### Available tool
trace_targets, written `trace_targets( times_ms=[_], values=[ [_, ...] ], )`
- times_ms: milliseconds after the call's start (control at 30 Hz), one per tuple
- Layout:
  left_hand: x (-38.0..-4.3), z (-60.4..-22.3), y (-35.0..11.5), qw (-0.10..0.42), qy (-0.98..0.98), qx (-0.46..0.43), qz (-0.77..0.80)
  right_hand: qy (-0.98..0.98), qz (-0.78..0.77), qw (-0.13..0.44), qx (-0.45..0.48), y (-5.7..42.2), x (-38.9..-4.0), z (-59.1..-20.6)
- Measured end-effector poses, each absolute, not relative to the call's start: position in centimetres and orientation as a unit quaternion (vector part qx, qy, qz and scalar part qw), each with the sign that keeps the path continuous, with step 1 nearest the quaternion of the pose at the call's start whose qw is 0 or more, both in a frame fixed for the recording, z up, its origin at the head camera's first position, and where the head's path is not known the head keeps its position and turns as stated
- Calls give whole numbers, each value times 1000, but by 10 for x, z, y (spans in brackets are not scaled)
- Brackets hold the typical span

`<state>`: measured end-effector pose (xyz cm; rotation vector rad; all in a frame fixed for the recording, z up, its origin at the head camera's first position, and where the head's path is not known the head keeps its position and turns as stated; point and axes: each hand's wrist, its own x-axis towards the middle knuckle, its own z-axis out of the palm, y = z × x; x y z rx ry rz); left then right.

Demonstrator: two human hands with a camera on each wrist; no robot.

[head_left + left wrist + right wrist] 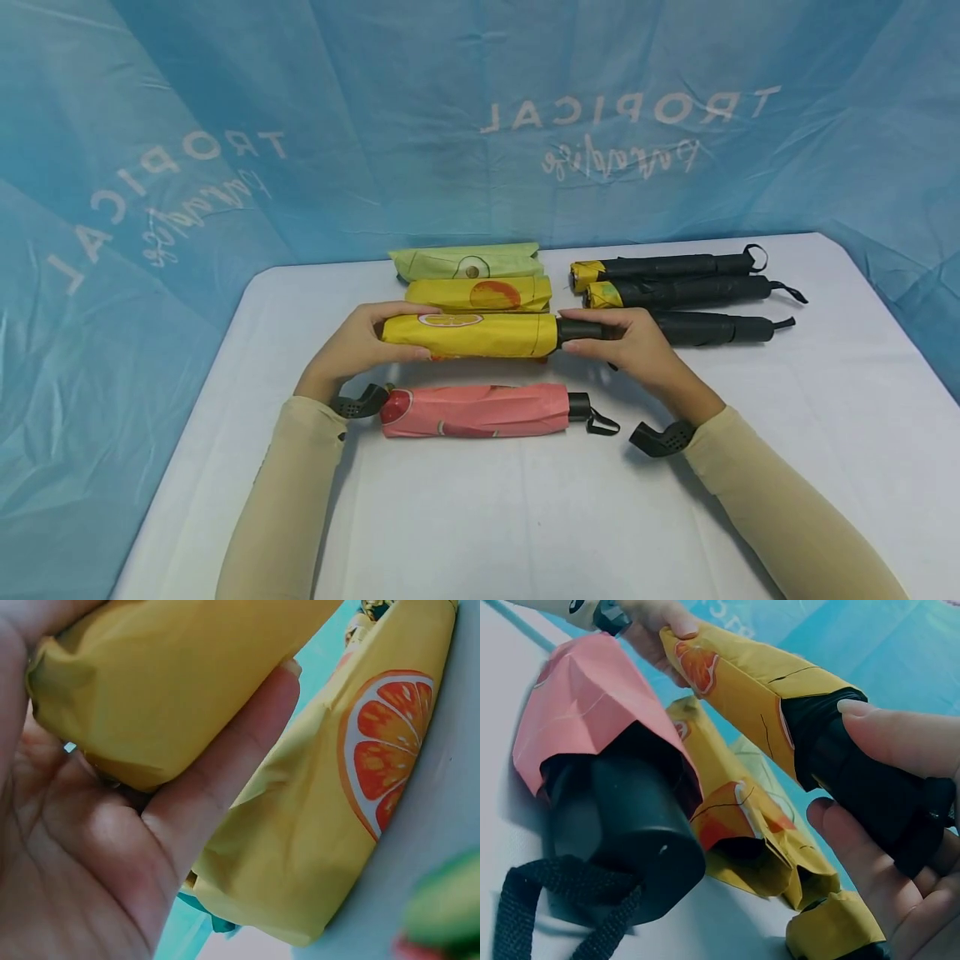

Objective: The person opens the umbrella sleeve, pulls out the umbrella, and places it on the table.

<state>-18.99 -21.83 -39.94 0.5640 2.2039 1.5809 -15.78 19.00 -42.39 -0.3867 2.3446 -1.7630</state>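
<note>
A folded umbrella in a yellow sleeve (487,335) with a citrus slice print lies crosswise between both hands. My left hand (358,346) holds its left end, thumb on the near side and fingers on the far side. At the other end my right hand (633,337) grips the black handle (870,780), which sticks out of the sleeve's open end. Below the held umbrella is another yellow sleeve (322,817) with an orange slice, mostly hidden in the head view. Nearer the body lies a pink umbrella (480,411) with a black handle and wrist strap (602,423).
Behind the hands lie a yellow sleeve (442,293) with an orange fruit print and a green avocado sleeve (427,263). Three black folded umbrellas (675,292) lie at the back right of the white table (525,517). A blue printed cloth (420,125) hangs behind.
</note>
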Motion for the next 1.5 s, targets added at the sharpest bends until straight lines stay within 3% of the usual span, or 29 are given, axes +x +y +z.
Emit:
trace_targets(
  times_ms=[1500],
  values=[
    [-192, -403, -219, 168, 767, 196, 587, 709, -696, 86, -72, 224, -163, -411]
  ],
)
